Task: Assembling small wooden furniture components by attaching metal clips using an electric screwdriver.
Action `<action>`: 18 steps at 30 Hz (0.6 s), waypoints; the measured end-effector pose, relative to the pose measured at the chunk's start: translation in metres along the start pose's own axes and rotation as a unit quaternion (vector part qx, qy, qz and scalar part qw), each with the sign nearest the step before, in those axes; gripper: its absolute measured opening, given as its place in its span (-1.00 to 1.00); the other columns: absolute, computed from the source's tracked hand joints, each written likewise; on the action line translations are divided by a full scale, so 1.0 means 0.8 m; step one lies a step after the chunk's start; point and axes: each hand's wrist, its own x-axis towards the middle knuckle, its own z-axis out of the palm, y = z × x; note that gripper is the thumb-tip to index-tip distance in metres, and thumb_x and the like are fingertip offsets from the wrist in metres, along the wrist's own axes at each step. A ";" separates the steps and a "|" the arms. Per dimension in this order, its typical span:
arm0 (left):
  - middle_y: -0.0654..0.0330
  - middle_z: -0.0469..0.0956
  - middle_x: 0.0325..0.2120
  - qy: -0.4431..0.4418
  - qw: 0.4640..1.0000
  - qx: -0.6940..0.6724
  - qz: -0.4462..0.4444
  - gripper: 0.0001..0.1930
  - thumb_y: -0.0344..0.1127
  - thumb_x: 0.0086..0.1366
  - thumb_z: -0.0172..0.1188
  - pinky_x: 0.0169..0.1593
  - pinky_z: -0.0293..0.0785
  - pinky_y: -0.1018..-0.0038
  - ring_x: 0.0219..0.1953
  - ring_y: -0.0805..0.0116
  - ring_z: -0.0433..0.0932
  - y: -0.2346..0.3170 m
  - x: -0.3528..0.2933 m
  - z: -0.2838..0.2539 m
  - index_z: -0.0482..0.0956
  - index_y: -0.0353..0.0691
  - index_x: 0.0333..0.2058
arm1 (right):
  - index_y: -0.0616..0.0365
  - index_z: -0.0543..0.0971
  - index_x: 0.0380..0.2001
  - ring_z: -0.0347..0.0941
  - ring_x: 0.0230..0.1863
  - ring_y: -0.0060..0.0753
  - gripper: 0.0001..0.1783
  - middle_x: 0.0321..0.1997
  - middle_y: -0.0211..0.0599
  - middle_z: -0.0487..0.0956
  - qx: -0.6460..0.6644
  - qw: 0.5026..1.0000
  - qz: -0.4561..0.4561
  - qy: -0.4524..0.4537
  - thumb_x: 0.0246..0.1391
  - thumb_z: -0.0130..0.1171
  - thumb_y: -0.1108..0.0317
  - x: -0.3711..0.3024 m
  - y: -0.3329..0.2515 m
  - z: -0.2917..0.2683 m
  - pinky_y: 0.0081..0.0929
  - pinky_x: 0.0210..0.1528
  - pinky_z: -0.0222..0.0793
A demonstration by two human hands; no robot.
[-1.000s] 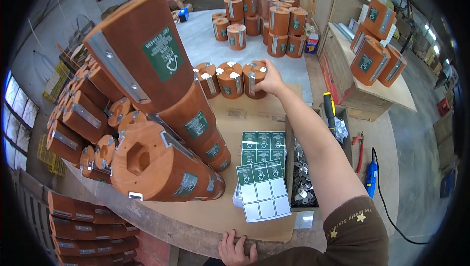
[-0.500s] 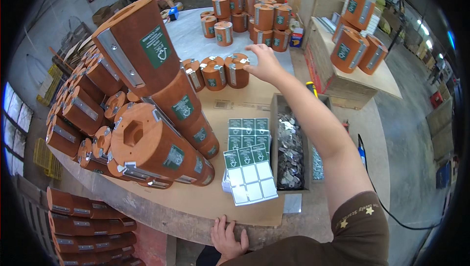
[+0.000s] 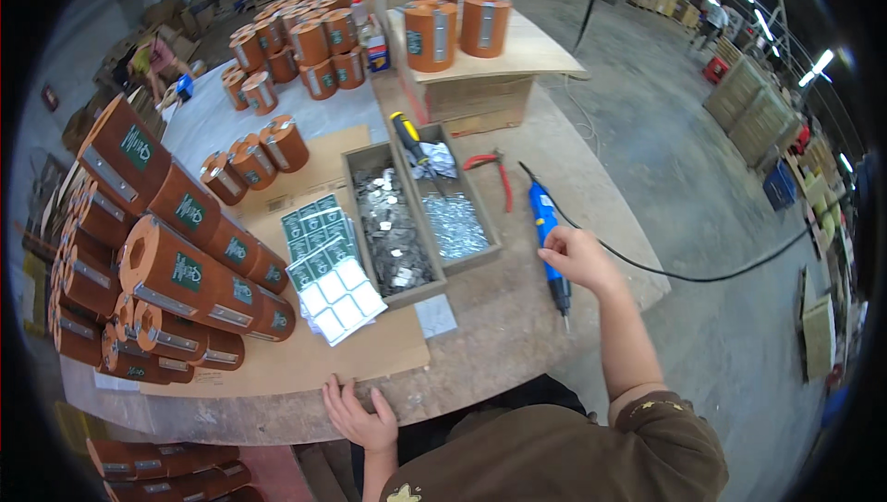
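My right hand (image 3: 580,260) is on a blue electric screwdriver (image 3: 545,217), its curled fingers closed at the middle of the tool's body. The screwdriver lies on the worktable, bit toward me and black cord trailing right. At the table's front edge rests my left hand (image 3: 361,417), fingers spread and holding nothing. Beyond it lie green and white sticker sheets (image 3: 338,297), partly peeled, on a cardboard sheet (image 3: 371,354). Three short brown cylinders (image 3: 251,162) with metal strips and green labels stand at the cardboard's far end.
Stacked brown cylinders (image 3: 189,266) crowd the left side. A tray of metal pieces (image 3: 392,225) adjoins a tray of screws (image 3: 455,225), with a yellow-black screwdriver (image 3: 407,136) across it. Red-handled pliers (image 3: 504,181) lie beyond. A wooden box (image 3: 480,100) bears more cylinders; another person bends at far left.
My right hand has left the short cylinders and come back right to the electric screwdriver. The view has swung right. My left hand stays at the table edge.
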 end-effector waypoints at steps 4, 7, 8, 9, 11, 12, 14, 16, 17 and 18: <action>-0.10 0.26 -0.05 0.007 1.000 -0.007 0.021 -0.63 -0.27 -0.01 0.07 0.06 0.08 0.14 0.03 -0.11 0.18 0.002 -0.006 0.000 0.35 -0.34 -0.22 | 0.29 0.35 -0.24 0.29 -0.12 0.03 -0.53 -0.22 0.08 0.39 -0.156 0.978 0.083 0.108 -0.19 0.17 0.21 -0.023 0.038 0.031 -0.26 -0.10 0.25; -0.14 0.23 -0.04 0.025 0.999 -0.041 0.018 -0.64 -0.35 -0.01 0.08 0.08 0.07 0.17 0.03 -0.09 0.18 0.002 -0.016 0.007 0.33 -0.35 -0.20 | 0.30 0.22 -0.07 0.28 -0.06 -0.04 -0.29 -0.12 0.06 0.36 -0.178 0.966 0.168 0.081 -0.20 0.19 0.06 0.002 0.076 0.057 -0.25 -0.02 0.22; -0.14 0.23 -0.04 0.035 0.999 -0.027 0.013 -0.62 -0.36 -0.01 0.09 0.08 0.08 0.18 0.03 -0.09 0.18 -0.012 -0.023 0.015 0.33 -0.35 -0.18 | 0.31 0.16 0.00 0.28 -0.03 -0.05 -0.26 -0.08 0.07 0.35 -0.115 0.969 0.213 0.052 -0.18 0.16 0.08 0.006 0.063 0.056 -0.26 -0.02 0.23; -0.14 0.24 -0.04 0.047 0.998 -0.027 0.023 -0.62 -0.35 -0.01 0.10 0.08 0.08 0.17 0.03 -0.08 0.18 -0.016 -0.027 0.018 0.33 -0.36 -0.18 | 0.31 0.13 0.03 0.30 -0.02 -0.06 -0.29 -0.05 0.08 0.34 -0.090 0.968 0.227 0.052 -0.14 0.12 0.16 0.018 0.076 0.069 -0.25 -0.03 0.25; -0.16 0.20 -0.01 0.050 0.998 -0.025 0.021 -0.61 -0.32 0.03 0.08 0.11 0.04 0.20 0.06 -0.08 0.15 -0.018 -0.034 0.008 0.32 -0.39 -0.15 | 0.32 0.15 -0.01 0.34 -0.05 -0.08 -0.30 -0.08 0.07 0.38 -0.011 0.968 0.245 0.055 -0.21 0.14 0.20 0.044 0.087 0.093 -0.26 -0.06 0.28; -0.14 0.20 0.00 0.046 0.999 0.004 0.021 -0.58 -0.30 0.09 0.04 0.10 0.05 0.21 0.06 -0.06 0.15 -0.018 -0.037 0.005 0.29 -0.40 -0.08 | 0.33 0.17 -0.03 0.36 -0.07 -0.08 -0.26 -0.14 0.09 0.41 -0.001 0.969 0.241 0.060 -0.30 0.19 0.20 0.048 0.091 0.096 -0.29 -0.07 0.30; -0.08 0.29 -0.09 0.089 0.994 0.020 0.068 -0.63 -0.25 0.08 0.10 0.01 0.16 0.21 -0.03 -0.02 0.25 0.003 -0.031 -0.011 0.36 -0.34 -0.17 | 0.33 0.22 -0.08 0.40 -0.13 -0.12 -0.31 -0.19 0.05 0.44 0.013 0.976 0.211 0.050 -0.32 0.18 0.26 0.036 0.083 0.079 -0.34 -0.10 0.33; -0.04 0.34 -0.18 0.124 0.985 0.055 0.109 -0.61 -0.14 0.08 0.14 -0.09 0.27 0.20 -0.13 0.01 0.33 0.007 -0.029 -0.013 0.39 -0.27 -0.19 | 0.31 0.25 -0.09 0.42 -0.21 -0.18 -0.34 -0.25 -0.02 0.46 0.129 0.965 0.220 0.055 -0.33 0.18 0.29 0.021 0.089 0.069 -0.35 -0.16 0.35; -0.04 0.34 -0.18 0.124 0.984 0.052 0.116 -0.61 -0.14 0.08 0.14 -0.09 0.27 0.20 -0.13 0.01 0.33 0.005 -0.028 -0.011 0.39 -0.27 -0.19 | 0.29 0.27 -0.11 0.44 -0.28 -0.23 -0.37 -0.30 -0.10 0.48 0.240 0.945 0.214 0.052 -0.35 0.17 0.31 0.013 0.089 0.065 -0.37 -0.21 0.38; -0.04 0.36 -0.20 0.129 0.985 0.031 0.109 -0.61 -0.14 0.07 0.14 -0.09 0.26 0.20 -0.14 0.01 0.34 0.003 -0.027 -0.010 0.40 -0.28 -0.20 | 0.29 0.27 -0.11 0.44 -0.28 -0.23 -0.37 -0.30 -0.10 0.48 0.242 0.944 0.217 0.056 -0.35 0.17 0.31 0.004 0.088 0.065 -0.37 -0.21 0.38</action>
